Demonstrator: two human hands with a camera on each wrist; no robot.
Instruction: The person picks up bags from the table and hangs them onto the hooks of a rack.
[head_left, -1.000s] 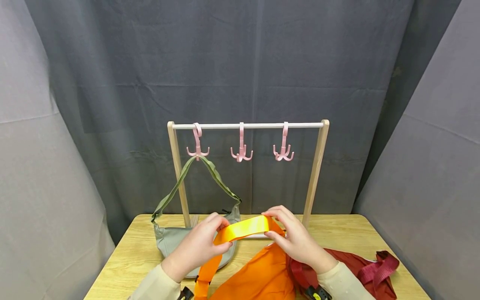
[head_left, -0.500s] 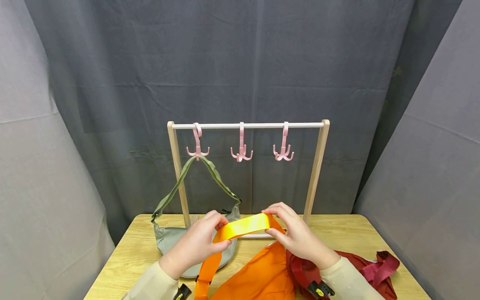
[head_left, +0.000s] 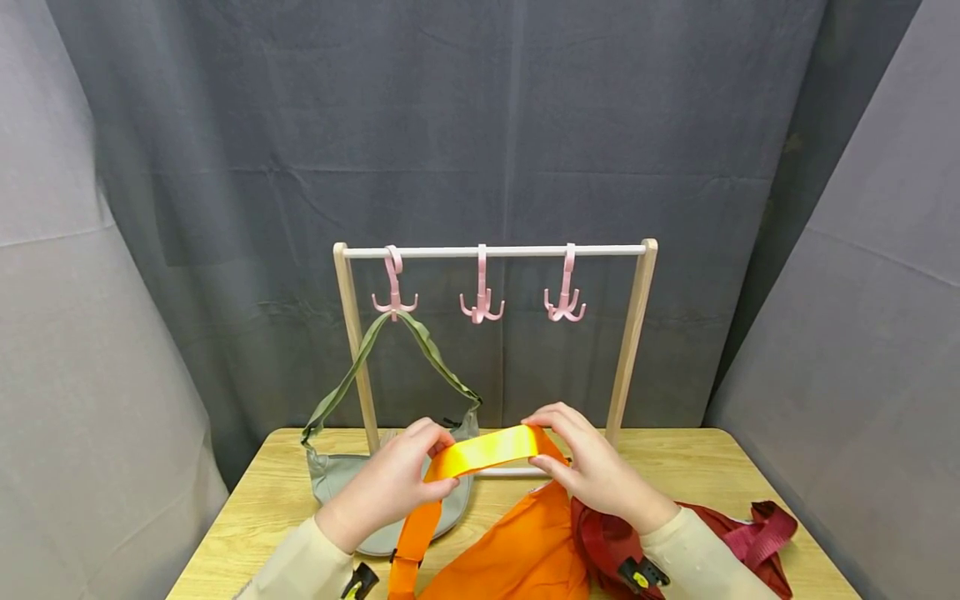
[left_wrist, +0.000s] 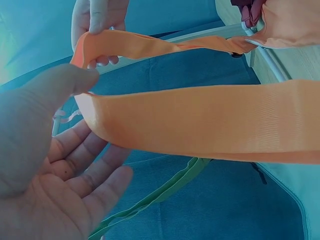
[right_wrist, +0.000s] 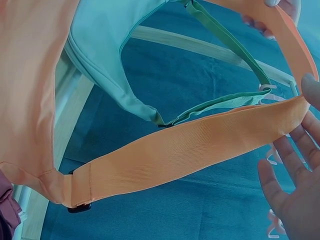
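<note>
An orange shoulder bag (head_left: pixel 517 554) lies at the table's front, its wide strap (head_left: pixel 487 452) lifted above it. My left hand (head_left: pixel 390 483) pinches the strap's left part between thumb and fingers. At the strap's right part, my right hand (head_left: pixel 588 467) pinches it the same way. Between the hands the band spans flat in a slight arch. Behind my left hand, a grey-green bag (head_left: pixel 336 477) hangs low by its green strap (head_left: pixel 348 383) from the left pink hook (head_left: pixel 394 290). In the right wrist view, the orange strap (right_wrist: pixel 175 152) runs from a black buckle (right_wrist: pixel 79 208) to the fingers.
A wooden rack with a white top bar (head_left: pixel 435 252) stands at the table's back. Two more pink hooks, the middle hook (head_left: pixel 482 292) and the right hook (head_left: pixel 566 292), bear nothing. A dark red bag (head_left: pixel 765 542) lies to the right, partly behind my right forearm.
Both hands have risen slightly with the orange strap between them, and the left has shifted a little left. The grips look the same, and the hanging bag stays put.
</note>
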